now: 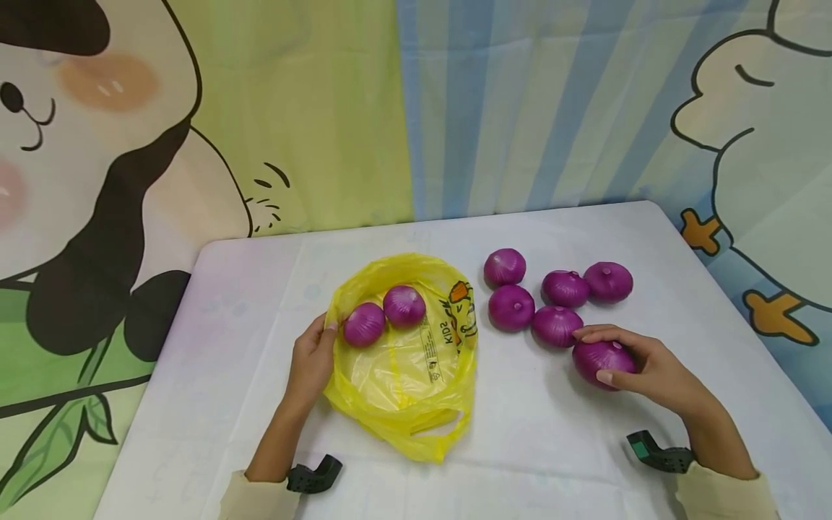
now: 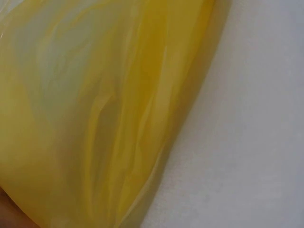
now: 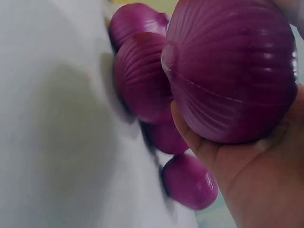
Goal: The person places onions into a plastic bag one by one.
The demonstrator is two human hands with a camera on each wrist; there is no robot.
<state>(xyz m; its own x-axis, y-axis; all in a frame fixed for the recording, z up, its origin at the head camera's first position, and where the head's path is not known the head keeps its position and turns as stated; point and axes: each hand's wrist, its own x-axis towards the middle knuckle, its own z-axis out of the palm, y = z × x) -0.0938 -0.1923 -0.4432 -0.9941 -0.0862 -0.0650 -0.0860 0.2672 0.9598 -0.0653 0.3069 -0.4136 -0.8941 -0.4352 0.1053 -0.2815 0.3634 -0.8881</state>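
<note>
In the head view, my right hand [image 1: 650,365] grips a purple onion [image 1: 601,361], thumb on the near side and fingers over the far side. Up close in the right wrist view, the same onion [image 3: 232,71] appears held just off the table. My left hand [image 1: 315,361] pinches the left rim of a yellow plastic bag [image 1: 390,383], whose mouth is spread wide. Inside it lie two onions, one at the left [image 1: 364,325] and one farther back [image 1: 404,306]. Yellow film [image 2: 104,114] fills much of the left wrist view and hides most of that hand.
Several more onions [image 1: 511,308] sit in a loose cluster on the white table [image 1: 520,433], between the bag and the back right corner. A printed cloth [image 1: 325,144] hangs behind the table. Dark wrist devices [image 1: 315,475] are worn on both forearms.
</note>
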